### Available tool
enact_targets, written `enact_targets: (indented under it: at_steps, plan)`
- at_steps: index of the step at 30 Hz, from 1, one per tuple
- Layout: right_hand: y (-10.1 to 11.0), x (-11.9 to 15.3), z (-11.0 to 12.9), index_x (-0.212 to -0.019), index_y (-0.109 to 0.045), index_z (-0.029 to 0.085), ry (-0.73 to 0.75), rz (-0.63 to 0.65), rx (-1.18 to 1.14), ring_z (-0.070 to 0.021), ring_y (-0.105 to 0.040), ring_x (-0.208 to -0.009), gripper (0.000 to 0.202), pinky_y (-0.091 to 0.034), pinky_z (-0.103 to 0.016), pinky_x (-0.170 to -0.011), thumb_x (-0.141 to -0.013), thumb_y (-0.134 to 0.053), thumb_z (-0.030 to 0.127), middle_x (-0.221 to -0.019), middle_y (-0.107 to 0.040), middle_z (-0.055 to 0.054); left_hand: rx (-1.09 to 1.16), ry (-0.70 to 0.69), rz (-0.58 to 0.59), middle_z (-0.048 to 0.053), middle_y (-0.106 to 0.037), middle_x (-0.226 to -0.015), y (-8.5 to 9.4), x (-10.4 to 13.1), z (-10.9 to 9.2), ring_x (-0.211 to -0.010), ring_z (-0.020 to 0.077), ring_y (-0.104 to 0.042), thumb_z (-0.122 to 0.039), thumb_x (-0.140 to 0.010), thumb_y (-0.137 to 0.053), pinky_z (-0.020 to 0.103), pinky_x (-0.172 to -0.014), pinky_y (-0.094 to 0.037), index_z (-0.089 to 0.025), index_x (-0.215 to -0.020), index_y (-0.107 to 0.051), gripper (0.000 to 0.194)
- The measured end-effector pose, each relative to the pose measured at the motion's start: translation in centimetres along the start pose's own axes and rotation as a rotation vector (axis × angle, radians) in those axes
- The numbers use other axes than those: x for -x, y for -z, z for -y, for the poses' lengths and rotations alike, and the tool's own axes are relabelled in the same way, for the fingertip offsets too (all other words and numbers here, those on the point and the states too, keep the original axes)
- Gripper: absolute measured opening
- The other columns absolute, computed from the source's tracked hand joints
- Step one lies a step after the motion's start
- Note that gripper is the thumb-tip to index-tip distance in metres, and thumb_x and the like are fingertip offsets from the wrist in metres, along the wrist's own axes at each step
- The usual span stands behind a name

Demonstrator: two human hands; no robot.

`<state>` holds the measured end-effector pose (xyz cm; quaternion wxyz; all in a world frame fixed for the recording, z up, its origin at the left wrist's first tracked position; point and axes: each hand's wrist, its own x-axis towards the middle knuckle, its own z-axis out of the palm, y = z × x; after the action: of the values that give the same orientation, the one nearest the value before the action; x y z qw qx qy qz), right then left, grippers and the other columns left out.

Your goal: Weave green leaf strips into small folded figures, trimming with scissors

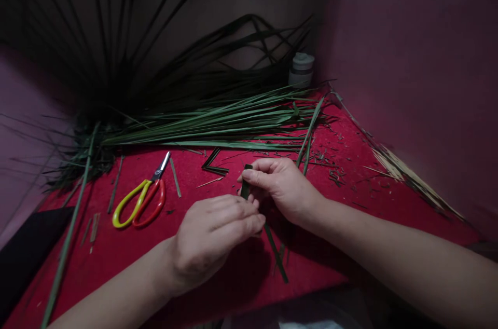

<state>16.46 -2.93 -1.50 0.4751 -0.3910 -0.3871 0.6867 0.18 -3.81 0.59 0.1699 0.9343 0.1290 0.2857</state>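
Observation:
Between my two hands is a dark green leaf strip (246, 190), its upper end folded and standing up. My right hand (286, 186) pinches that upper part between thumb and fingers. Below it, my left hand (221, 235) is closed around the lower part, its fingertips partly hidden. A loose tail of leaf (277, 254) hangs down to the right of my left fingers. Just beyond my hands, a folded V-shaped leaf piece (215, 165) lies on the red cloth. Scissors (146, 196) with one yellow and one red handle lie to the left, blades pointing away.
A pile of long green leaves (218, 124) stretches across the back of the red cloth (187, 168). Behind it stands a white lidded container (301, 69). Pale thin sticks (412, 178) lie at the right edge. Leaf scraps (336, 176) are scattered nearby. A black object (35, 251) is at left.

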Motion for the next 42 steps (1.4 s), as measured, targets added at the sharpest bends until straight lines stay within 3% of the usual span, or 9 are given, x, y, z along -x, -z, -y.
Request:
enact_targets:
  at_steps: [5, 8, 19, 25, 34, 42]
  plan:
    - [-0.4, 0.6, 0.1, -0.059, -0.057, 0.014, 0.126, 0.015, 0.057, -0.0059, -0.052, -0.042, 0.022, -0.043, -0.016, -0.043, -0.074, -0.062, 0.030, -0.049, -0.056, 0.004, 0.348, 0.451, -0.374, 0.003, -0.061, -0.078, -0.9, -0.7, -0.7, -0.069, 0.0147, -0.062, -0.008, -0.077, -0.058, 0.024, -0.060, -0.052, -0.026, -0.087, -0.072, 0.026]
    - [-0.4, 0.7, 0.0, -0.060, -0.059, 0.013, 0.122, 0.031, 0.076, -0.0071, -0.056, -0.047, 0.023, -0.047, -0.018, -0.048, -0.076, -0.058, 0.029, -0.054, -0.059, 0.002, 0.411, 0.576, -0.498, 0.002, -0.054, -0.071, -1.2, -0.9, -0.6, -0.065, 0.0135, -0.056, -0.010, -0.073, -0.063, 0.024, -0.056, -0.049, -0.026, -0.079, -0.074, 0.021]
    - [-0.2, 0.6, 0.0, -0.065, -0.060, 0.012, 0.030, 0.118, -0.044, -0.0087, -0.059, -0.050, 0.017, -0.053, -0.023, -0.056, -0.076, -0.056, 0.025, -0.056, -0.059, 0.001, 0.509, 0.697, -0.538, 0.002, -0.063, -0.078, -1.5, -0.5, 0.5, -0.074, 0.0132, -0.057, -0.012, -0.072, -0.067, 0.023, -0.065, -0.047, -0.023, -0.079, -0.073, 0.014]
    - [-0.1, 0.5, -0.4, -0.065, -0.061, 0.013, 0.068, 0.153, 0.084, -0.0075, -0.060, -0.050, 0.016, -0.054, -0.023, -0.059, -0.077, -0.050, 0.016, -0.058, -0.062, 0.001, 0.575, 0.752, -0.605, 0.000, -0.061, -0.078, -1.7, -0.4, 0.8, -0.074, 0.0113, -0.056, -0.013, -0.068, -0.070, 0.021, -0.064, -0.047, -0.023, -0.072, -0.073, 0.012]
    - [-0.4, 0.8, -0.8, -0.060, -0.057, 0.015, 0.129, 0.069, 0.312, -0.0095, -0.059, -0.054, 0.019, -0.052, -0.023, -0.057, -0.073, -0.043, 0.011, -0.059, -0.058, 0.001, 0.714, 0.814, -0.623, -0.001, -0.063, -0.077, -2.2, -0.3, 0.9, -0.069, 0.0102, -0.058, -0.010, -0.068, -0.069, 0.020, -0.060, -0.048, -0.021, -0.073, -0.072, 0.012]
    - [-0.3, 1.3, -1.1, -0.051, -0.047, 0.017, 0.455, -0.034, 0.797, -0.0077, -0.045, -0.049, 0.027, -0.036, -0.020, -0.050, -0.077, -0.045, 0.010, -0.050, -0.049, 0.003, 0.761, 0.976, -0.656, -0.003, -0.065, -0.067, -2.0, -1.0, 0.5, -0.058, 0.0082, -0.058, -0.010, -0.065, -0.070, 0.018, -0.056, -0.049, -0.020, -0.075, -0.069, 0.014]
